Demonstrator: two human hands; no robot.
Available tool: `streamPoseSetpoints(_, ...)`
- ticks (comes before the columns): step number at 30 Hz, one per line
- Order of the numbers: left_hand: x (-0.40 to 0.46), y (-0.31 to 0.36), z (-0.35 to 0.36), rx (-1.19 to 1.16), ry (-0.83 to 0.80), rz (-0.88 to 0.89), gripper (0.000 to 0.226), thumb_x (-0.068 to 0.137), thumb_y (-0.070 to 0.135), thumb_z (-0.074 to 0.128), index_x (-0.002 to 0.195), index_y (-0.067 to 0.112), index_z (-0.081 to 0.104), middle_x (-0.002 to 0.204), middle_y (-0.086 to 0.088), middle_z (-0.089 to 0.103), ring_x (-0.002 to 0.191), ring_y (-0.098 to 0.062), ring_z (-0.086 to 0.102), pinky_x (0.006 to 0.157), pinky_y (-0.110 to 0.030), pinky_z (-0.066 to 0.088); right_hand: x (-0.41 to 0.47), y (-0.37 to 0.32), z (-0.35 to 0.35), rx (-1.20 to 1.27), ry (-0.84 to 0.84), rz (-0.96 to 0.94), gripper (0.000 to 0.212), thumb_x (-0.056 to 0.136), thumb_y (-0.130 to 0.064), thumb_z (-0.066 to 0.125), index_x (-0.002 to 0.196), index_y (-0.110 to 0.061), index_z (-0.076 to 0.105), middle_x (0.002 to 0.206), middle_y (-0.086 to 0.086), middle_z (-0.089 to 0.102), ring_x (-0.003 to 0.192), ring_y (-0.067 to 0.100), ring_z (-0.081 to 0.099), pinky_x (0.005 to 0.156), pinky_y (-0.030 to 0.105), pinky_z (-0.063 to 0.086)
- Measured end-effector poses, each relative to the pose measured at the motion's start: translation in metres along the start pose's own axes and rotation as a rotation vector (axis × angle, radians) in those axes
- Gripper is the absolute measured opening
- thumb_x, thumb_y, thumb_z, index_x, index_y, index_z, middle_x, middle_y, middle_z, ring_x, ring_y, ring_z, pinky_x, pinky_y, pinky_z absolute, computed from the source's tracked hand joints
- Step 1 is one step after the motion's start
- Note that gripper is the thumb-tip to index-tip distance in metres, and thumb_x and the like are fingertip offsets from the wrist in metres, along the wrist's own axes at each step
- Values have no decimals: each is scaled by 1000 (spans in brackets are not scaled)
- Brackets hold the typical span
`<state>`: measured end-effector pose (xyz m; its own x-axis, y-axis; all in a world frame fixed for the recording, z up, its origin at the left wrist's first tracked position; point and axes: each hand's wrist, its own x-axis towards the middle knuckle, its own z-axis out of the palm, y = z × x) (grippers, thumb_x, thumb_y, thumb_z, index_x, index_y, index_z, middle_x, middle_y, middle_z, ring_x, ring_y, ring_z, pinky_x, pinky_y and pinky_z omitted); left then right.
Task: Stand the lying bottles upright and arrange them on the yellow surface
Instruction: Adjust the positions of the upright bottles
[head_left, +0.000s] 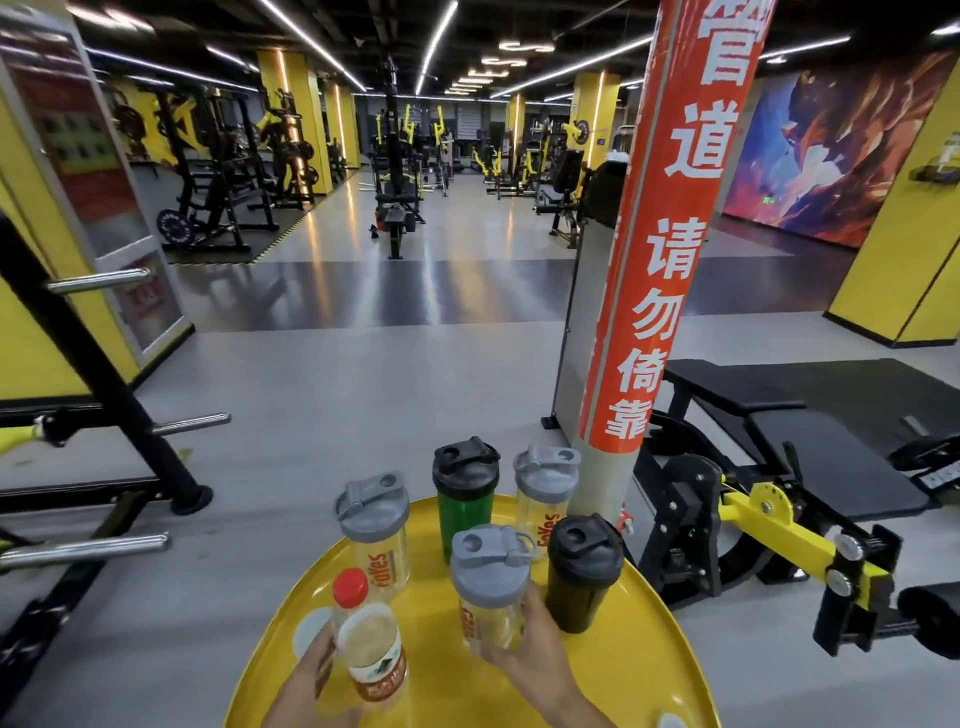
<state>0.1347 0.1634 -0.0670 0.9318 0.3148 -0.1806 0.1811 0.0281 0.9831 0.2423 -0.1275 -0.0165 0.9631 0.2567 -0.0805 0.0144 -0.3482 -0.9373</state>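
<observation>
Left hand (317, 670) gripping red-capped bottle (371, 649), axis upright, at 7 o'clock on yellow tabletop (623, 649); right hand (524, 654) clasping grey-lidded shaker (491, 587) at 6 o'clock.

- Your left hand (319, 670) is bare: no glove, ring or strap shows on it.
- Your right hand (530, 657) is bare likewise, with the fingers (532, 605) uncovered.
- Both your forearms enter from the bottom edge with no sleeve on the visible part.
- No watch or band shows at either of your wrists.
</observation>
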Motion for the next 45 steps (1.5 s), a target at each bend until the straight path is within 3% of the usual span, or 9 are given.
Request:
streamPoseSetpoints(3,21,27,-17,66,1,-27,67,88,13,69,135,52,40,144,9,36,143,-19,33,103,-12,42,2,4,-4,26,-31,22,98,59,-28,94,139,-27,37,132,-20,50,120,2,50,93,12,41)
streamPoseSetpoints(8,53,71,-20,160,111,10,80,75,-19,72,143,8,40,139,-17,48,134,-34,44,109,-50,40,3,-4,-5,21,-46,34,109,47,-40,97,133,-34,32,134,-12,50,124,9,48,100,24,41)
streamPoseSetpoints(19,100,121,28,262,-53,148,107,32,48,100,126,27,52,122,-1,67,109,-16,67,85,-28,58,4,-19,-9,82,-41,52,109,47,-25,99,131,-35,31,133,-14,48,122,11,45,98,26,38)
streamPoseSetpoints(22,98,122,32,253,16,173,104,22,58,97,114,34,54,112,4,69,98,-3,69,74,-21,59,1,-20,-9,83,-47,55,114,38,-44,97,131,-38,32,134,-21,47,123,9,45,100,26,38)
streamPoseSetpoints(28,93,124,26,350,130,160,82,45,12,100,116,19,59,107,2,72,95,-9,69,66,-15,57,-3,-24,-7,84,-46,85,110,41,-41,97,130,-40,32,129,-28,46,123,8,45,104,29,39)
streamPoseSetpoints(33,87,125,15,355,145,145,85,44,12,100,117,26,58,107,7,70,94,-3,69,67,-10,55,-5,-28,-8,63,-63,117,119,25,-68,86,129,-43,33,130,-27,48,127,11,48,109,37,42)
streamPoseSetpoints(39,82,128,21,295,111,149,79,53,2,95,110,36,53,112,9,66,89,16,64,68,-7,53,-15,-39,-15,144,-71,78,92,60,-24,95,128,-38,36,133,-14,51,116,-5,48,81,1,42)
streamPoseSetpoints(43,81,125,13,276,28,147,88,54,1,94,124,30,50,123,4,64,99,12,63,76,-8,52,-21,-50,-28,218,-21,53,110,40,-61,92,133,-41,36,137,-18,50,125,-2,46,100,21,38)
streamPoseSetpoints(45,78,123,6,306,-18,148,99,57,0,93,135,33,42,131,9,58,112,8,59,83,-9,51,-21,-58,-32,257,-16,27,101,49,-54,92,134,-41,39,135,-20,51,124,-4,46,103,25,37)
